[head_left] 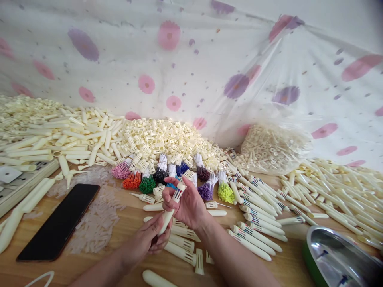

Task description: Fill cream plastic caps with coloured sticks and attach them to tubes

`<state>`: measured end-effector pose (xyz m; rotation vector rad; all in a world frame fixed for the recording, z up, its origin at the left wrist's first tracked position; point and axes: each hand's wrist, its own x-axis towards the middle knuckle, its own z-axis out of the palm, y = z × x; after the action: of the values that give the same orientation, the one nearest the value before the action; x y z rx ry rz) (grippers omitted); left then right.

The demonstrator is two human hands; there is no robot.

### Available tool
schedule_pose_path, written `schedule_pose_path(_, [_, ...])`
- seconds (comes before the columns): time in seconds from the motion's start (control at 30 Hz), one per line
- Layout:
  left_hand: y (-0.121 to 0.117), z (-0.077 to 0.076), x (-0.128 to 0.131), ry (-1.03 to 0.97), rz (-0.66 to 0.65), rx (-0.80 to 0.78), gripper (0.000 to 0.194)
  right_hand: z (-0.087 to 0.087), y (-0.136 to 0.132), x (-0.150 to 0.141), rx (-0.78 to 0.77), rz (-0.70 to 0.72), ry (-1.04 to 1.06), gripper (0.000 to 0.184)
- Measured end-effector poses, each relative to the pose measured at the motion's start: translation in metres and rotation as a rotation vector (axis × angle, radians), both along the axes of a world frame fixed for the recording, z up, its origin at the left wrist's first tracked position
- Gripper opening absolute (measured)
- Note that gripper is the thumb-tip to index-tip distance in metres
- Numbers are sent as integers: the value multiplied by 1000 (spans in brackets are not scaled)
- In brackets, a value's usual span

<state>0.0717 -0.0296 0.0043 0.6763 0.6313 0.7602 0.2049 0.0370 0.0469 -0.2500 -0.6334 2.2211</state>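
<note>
A cream multicolour pen (166, 220) is held at a slant before me, its slotted top with coloured sliders pointing up and away. My left hand (154, 234) is closed round the lower barrel. My right hand (190, 205) has its fingers curled about the slotted top end. Below and beside my hands lie cream pen parts with slotted tops (181, 253). Just beyond stand rubber-banded bundles of thin white refills with coloured ends, among them green (147, 184), orange (132, 180), purple (206, 192) and yellow-green (226, 193).
Fitted multicolour pens (254, 241) lie in rows at right, near a green-sided metal tin (329, 255). A black phone (60, 223) rests at left beside small clear tubes (95, 219). Heaps of cream parts (167, 137) and a filled plastic bag (273, 149) line the back.
</note>
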Motion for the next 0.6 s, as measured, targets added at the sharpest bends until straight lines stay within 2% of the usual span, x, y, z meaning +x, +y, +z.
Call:
schedule_pose_path(0.1, [1, -1, 0, -10, -10, -11, 47, 0, 1, 1, -1, 6, 5, 17])
schedule_pose_path(0.27, [1, -1, -1, -17, -38, -52, 50, 1, -1, -1, -3, -22, -3, 28])
schedule_pose_path(0.43, [2, 1, -3, -26, -50, -59, 50, 3, -2, 0, -9, -23, 2, 15])
schedule_pose_path(0.6, [3, 3, -2, -82, -60, -76, 50, 5, -5, 0, 6, -50, 18, 31])
